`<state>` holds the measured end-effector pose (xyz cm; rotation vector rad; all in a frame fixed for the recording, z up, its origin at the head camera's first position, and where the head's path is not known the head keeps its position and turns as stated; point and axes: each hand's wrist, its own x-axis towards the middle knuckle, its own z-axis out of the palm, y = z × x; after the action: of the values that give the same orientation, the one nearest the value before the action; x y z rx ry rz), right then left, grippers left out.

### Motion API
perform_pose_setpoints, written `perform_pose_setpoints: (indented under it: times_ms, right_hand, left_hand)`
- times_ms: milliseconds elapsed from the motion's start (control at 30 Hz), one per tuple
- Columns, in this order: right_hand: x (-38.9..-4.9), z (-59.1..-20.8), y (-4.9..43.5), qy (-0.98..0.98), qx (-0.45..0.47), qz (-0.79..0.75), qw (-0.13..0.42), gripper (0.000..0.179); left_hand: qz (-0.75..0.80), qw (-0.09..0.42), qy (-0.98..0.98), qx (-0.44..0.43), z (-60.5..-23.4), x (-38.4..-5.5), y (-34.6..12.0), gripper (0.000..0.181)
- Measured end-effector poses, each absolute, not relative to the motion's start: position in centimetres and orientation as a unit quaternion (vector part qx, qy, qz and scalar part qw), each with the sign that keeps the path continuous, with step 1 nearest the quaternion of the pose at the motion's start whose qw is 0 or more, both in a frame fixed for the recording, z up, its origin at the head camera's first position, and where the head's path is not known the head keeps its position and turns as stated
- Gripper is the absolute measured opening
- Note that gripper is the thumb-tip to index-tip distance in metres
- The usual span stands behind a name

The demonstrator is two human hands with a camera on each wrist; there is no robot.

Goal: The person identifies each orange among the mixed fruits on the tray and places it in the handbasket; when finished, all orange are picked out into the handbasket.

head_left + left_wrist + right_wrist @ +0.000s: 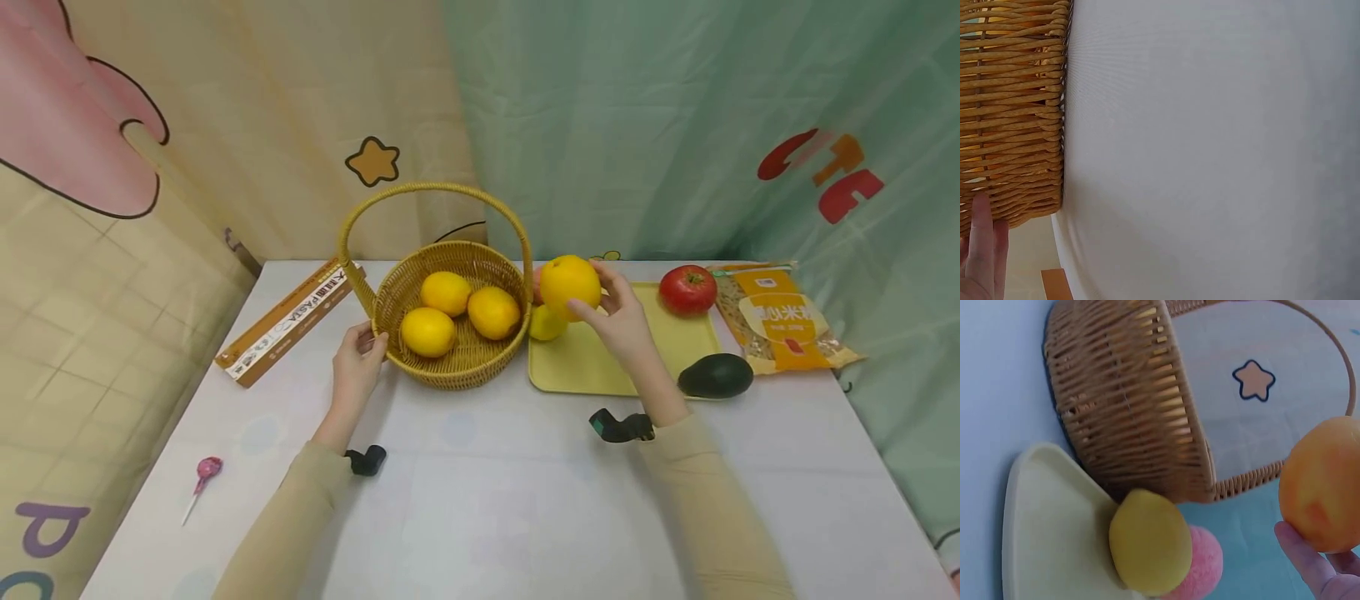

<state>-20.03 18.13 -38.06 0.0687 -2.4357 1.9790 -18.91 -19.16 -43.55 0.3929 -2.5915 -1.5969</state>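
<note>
My right hand (pixel 622 321) holds an orange (pixel 571 287) above the tray's left end, thumb and fingers around its right side. In the right wrist view the orange (pixel 1325 484) is off the tray, level with the basket handle. My left hand (pixel 358 367) grips the left rim of a wicker basket (pixel 457 379); the left wrist view shows its fingers (pixel 982 244) against the woven wall. Three yellow-orange fruits (pixel 446 293) lie inside the basket. A lemon (pixel 1150 544) sits on the pale yellow tray (pixel 581 362), partly covering a pink round fruit (pixel 1204 565).
A red apple (pixel 687 290) and an avocado (pixel 716 376) lie at the tray's right side, beside an orange-and-clear food packet (pixel 776 321). A pasta box (pixel 288 325) lies left of the basket. A lollipop (pixel 208 468) is at the front left. Curtains hang behind the table.
</note>
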Motion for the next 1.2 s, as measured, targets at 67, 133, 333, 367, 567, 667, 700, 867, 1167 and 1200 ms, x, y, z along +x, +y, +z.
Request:
perform_pose_setpoints:
  times_ms: [67, 133, 333, 367, 567, 667, 700, 867, 1167, 1200]
  right_hand:
    - [-19.8, -38.0, 17.0, -0.767, 0.043, 0.641, -0.007, 0.069]
    - [-19.7, -38.0, 16.0, -0.761, 0.063, 0.645, -0.015, 0.067]
    - [-19.5, -38.2, 13.6, -0.772, 0.087, 0.629, -0.033, 0.069]
    - [-19.5, -38.3, 13.3, -0.776, 0.085, 0.624, -0.036, 0.069]
    - [-19.3, -39.0, 11.0, -0.785, 0.089, 0.611, -0.056, 0.072]
    - [-19.4, -39.5, 9.6, -0.782, 0.091, 0.613, -0.064, 0.073]
    - [-19.5, -39.7, 9.2, -0.782, 0.092, 0.613, -0.065, 0.073]
    - [-19.6, -40.3, 7.8, -0.797, 0.098, 0.592, -0.058, 0.073]
    - [-19.6, -40.7, 7.1, -0.849, 0.124, 0.513, -0.027, 0.081]
    - [-19.6, -40.7, 7.1, -0.855, 0.127, 0.502, -0.026, 0.082]
  left_hand:
    - [-0.523, 0.035, -0.842, 0.128, -43.5, -18.9, -19.2, 0.045]
    - [-0.525, 0.036, -0.841, 0.126, -43.4, -18.9, -19.2, 0.045]
    - [-0.534, 0.040, -0.837, 0.113, -43.4, -19.6, -18.9, 0.045]
    - [-0.537, 0.040, -0.835, 0.110, -43.4, -19.7, -18.8, 0.045]
    - [-0.548, 0.034, -0.829, 0.111, -43.4, -20.0, -18.8, 0.045]
    - [-0.547, 0.034, -0.828, 0.120, -43.4, -19.7, -19.2, 0.045]
    - [-0.547, 0.036, -0.827, 0.123, -43.4, -19.5, -19.4, 0.045]
    - [-0.549, 0.033, -0.826, 0.122, -43.3, -19.2, -19.7, 0.045]
    - [-0.552, 0.040, -0.825, 0.112, -43.2, -19.4, -19.6, 0.045]
    - [-0.552, 0.039, -0.825, 0.111, -43.2, -19.4, -19.5, 0.045]
